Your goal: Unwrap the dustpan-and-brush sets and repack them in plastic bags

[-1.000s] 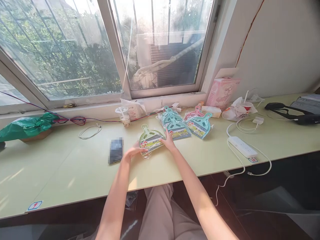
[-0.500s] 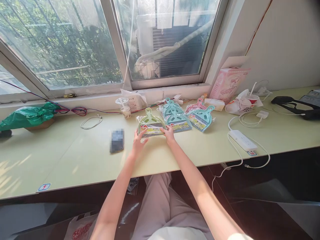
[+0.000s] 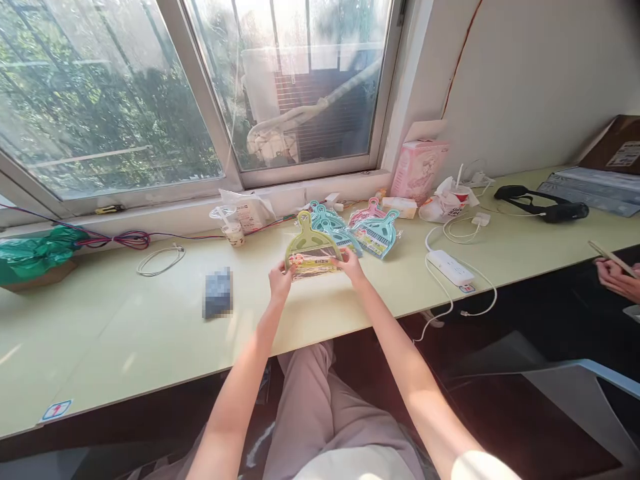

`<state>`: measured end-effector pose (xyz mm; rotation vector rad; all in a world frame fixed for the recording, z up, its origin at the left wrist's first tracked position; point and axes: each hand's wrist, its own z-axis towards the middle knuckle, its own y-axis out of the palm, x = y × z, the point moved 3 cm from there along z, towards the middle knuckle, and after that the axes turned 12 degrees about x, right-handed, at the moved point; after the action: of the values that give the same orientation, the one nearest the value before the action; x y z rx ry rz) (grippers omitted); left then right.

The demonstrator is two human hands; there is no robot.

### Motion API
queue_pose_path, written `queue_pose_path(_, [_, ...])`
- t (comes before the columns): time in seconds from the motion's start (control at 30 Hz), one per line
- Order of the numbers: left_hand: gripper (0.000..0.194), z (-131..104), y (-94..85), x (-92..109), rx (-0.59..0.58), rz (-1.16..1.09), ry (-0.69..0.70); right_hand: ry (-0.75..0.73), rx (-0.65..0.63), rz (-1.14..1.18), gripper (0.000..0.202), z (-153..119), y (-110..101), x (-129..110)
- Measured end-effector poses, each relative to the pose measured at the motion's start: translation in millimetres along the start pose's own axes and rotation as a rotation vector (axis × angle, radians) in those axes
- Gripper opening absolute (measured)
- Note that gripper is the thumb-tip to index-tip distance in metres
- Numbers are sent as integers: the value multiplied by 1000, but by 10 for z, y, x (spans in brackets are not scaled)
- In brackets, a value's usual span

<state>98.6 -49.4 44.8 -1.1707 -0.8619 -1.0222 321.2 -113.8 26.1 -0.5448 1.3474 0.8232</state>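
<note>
Between my two hands is a green mini dustpan (image 3: 311, 241) in clear packaging with a printed label across its lower part. My left hand (image 3: 281, 280) grips its left edge, and my right hand (image 3: 351, 265) grips its right edge. It tilts up off the tabletop, handle pointing away from me. Right behind it lie teal dustpans (image 3: 325, 215), partly covered by the green one. A blue dustpan set (image 3: 376, 235) with a striped brush lies to the right, overlapping a pink dustpan (image 3: 369, 209).
A blurred dark phone-like object (image 3: 218, 292) lies left of my hands. Behind are a drink cup (image 3: 233, 232) and cables. To the right are a white power strip (image 3: 451, 267), a pink box (image 3: 419, 167) and a black headset (image 3: 543, 203). Another person's hand (image 3: 617, 279) holds a phone.
Both hands have raised the green dustpan off the table and tilted it toward me. My view has turned right, bringing another person's hand into sight.
</note>
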Motion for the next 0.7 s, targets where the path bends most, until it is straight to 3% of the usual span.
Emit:
queue_pose_path(0.07, [31,-47,317,15,-82,73,62,-111,58,-203,47,171,-378,37])
queue_pose_path(0.17, [25,-103,706,24,-96,134,119,-280,257,-580,41,415,-759,82])
queue_pose_path(0.23, [27,-100,869,17,-60,198,128,-372,324,-766,34,514,-821,103])
queue_pose_path(0.33, [34,-64,986,9,20,322,134,-467,353,-888,30,552,-747,136])
queue_pose_path(0.47, [62,-74,1004,104,133,320,126,-584,405,-926,42,487,-642,152])
queue_pose_path(0.53, [67,-139,959,209,152,264,152,-654,370,-969,46,433,-606,138])
queue_pose_path(0.63, [57,-303,733,333,237,100,235,-752,269,-1053,48,302,-526,89])
queue_pose_path(0.7, [51,-431,470,279,282,-2,197,-824,215,-1073,48,138,-427,36])
